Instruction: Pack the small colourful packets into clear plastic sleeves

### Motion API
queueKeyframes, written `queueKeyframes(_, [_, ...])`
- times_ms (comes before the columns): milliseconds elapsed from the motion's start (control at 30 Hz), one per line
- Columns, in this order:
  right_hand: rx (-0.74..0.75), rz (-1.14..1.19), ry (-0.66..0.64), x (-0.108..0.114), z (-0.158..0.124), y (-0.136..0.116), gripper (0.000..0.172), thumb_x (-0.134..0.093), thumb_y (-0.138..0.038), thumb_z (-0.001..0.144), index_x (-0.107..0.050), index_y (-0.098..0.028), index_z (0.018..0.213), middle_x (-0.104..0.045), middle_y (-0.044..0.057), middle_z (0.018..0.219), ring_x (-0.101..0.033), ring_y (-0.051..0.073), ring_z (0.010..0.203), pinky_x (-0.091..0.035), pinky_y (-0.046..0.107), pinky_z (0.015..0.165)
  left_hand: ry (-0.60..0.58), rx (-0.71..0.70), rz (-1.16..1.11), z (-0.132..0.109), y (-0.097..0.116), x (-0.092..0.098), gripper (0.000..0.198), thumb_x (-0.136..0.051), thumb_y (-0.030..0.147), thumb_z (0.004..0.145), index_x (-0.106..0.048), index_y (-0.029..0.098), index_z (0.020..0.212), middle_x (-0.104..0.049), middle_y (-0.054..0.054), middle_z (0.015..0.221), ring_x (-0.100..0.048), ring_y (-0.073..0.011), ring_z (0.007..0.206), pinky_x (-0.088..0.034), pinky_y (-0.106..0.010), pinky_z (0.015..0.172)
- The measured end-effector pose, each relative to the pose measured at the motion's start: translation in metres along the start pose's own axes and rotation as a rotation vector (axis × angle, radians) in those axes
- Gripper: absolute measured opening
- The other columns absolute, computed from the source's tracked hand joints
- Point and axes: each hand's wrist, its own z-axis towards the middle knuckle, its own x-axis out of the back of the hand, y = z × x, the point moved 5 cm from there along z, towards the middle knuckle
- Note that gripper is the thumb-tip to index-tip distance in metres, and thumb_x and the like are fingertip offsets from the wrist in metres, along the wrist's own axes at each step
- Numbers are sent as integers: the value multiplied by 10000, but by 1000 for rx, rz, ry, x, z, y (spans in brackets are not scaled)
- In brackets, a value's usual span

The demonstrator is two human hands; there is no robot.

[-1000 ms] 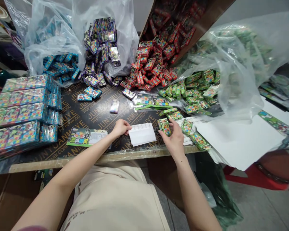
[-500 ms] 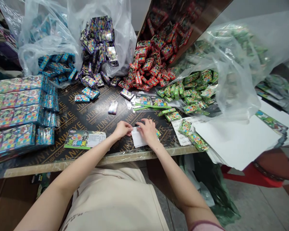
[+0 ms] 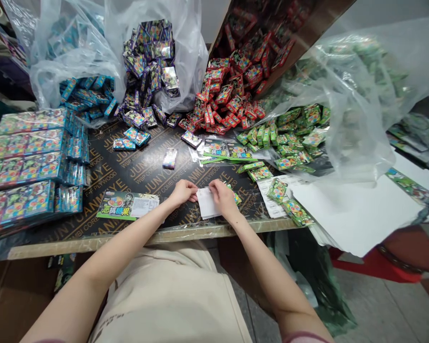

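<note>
A small white paper sheet lies between my two hands near the table's front edge. My left hand pinches its upper left corner. On its right side, the fingers of my right hand are closed on the paper. A small green candy box shows partly behind my right hand. Left of my left wrist lies a printed header card with a white paper on it.
Blue boxes, purple boxes, red boxes and green boxes are heaped along the back. Wrapped box packs are stacked at left. White sheets overhang the right edge. More cards lie behind my hands.
My right hand's fingers have drawn together on the paper's right side, and more of the sheet's top shows. The left hand keeps its pinch. The view has shifted slightly.
</note>
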Motion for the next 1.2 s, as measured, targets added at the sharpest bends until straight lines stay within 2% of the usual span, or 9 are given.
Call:
queueKeyframes(67, [-22, 74, 27, 0, 2, -3, 195, -424, -168, 895, -554, -184, 1039, -641, 91, 949, -609, 209, 848, -469, 327, 758, -3, -4, -2, 0, 0, 0, 103, -639, 51, 780, -626, 83, 683, -622, -3, 481, -615, -90, 436, -517, -163, 463])
queueKeyframes(200, [36, 73, -41, -12, 6, -16, 409, -459, -113, 848, -492, -187, 1248, -669, 92, 1021, -603, 234, 967, -471, 381, 849, -18, -16, 0, -2, 2, 1, 133, -613, 51, 791, -610, 94, 665, -609, 9, 470, -599, -76, 421, -514, -152, 458])
queueKeyframes(433, [90, -5, 13, -16, -1, -22, 324, -441, -196, 903, -604, -187, 1182, -685, 103, 899, -603, 253, 862, -474, 419, 818, -27, -28, 22, 0, 2, -1, 145, -576, 62, 803, -638, 88, 675, -606, 3, 475, -602, -77, 438, -516, -161, 484])
queueKeyframes(600, [-236, 404, 211, -11, -12, -2, 426, -479, -235, 866, -466, -213, 1291, -595, 30, 840, -605, 187, 738, -540, 367, 701, 9, -45, 63, -8, 9, 3, 119, -582, 25, 773, -688, 78, 786, -639, -16, 527, -619, -115, 477, -537, -235, 548])
queueKeyframes(700, [-308, 544, 204, -12, -13, 1, 528, -489, -265, 857, -379, -237, 1372, -578, 31, 888, -606, 182, 808, -558, 349, 680, 96, -197, 197, -31, 20, 31, 209, -642, 88, 766, -707, 121, 962, -700, -31, 654, -662, -150, 610, -542, -270, 665])
queueKeyframes(833, [-243, 515, 195, -6, -8, -10, 554, -545, -287, 837, -396, -245, 1368, -624, 59, 970, -616, 201, 935, -534, 384, 795, 367, -497, 625, -77, 37, 96, 181, -648, 225, 807, -725, 181, 964, -745, -70, 925, -680, -205, 876, -503, -296, 829])
queueKeyframes(933, [-241, 506, 243, 1, -2, -20, 553, -582, -318, 827, -425, -237, 1351, -651, 61, 943, -633, 214, 891, -522, 398, 788, 577, -480, 838, -96, 51, 148, 147, -660, 232, 800, -727, 187, 922, -735, -70, 944, -661, -210, 904, -477, -289, 845])
queueKeyframes(1067, [-216, 549, 269, 4, 6, -36, 587, -625, -343, 812, -434, -237, 1356, -666, 60, 928, -636, 211, 840, -511, 403, 793, 737, -363, 990, -113, 64, 204, 140, -682, 282, 798, -706, 149, 836, -700, -78, 827, -620, -204, 837, -436, -272, 803])
queueKeyframes(1200, [-204, 588, 259, 3, 10, -48, 623, -646, -359, 808, -418, -245, 1376, -684, 75, 974, -643, 211, 828, -506, 428, 831, 826, -212, 1001, -144, 34, 233, 299, -659, 433, 811, -673, 143, 743, -607, -61, 632, -588, -209, 703, -418, -283, 713])
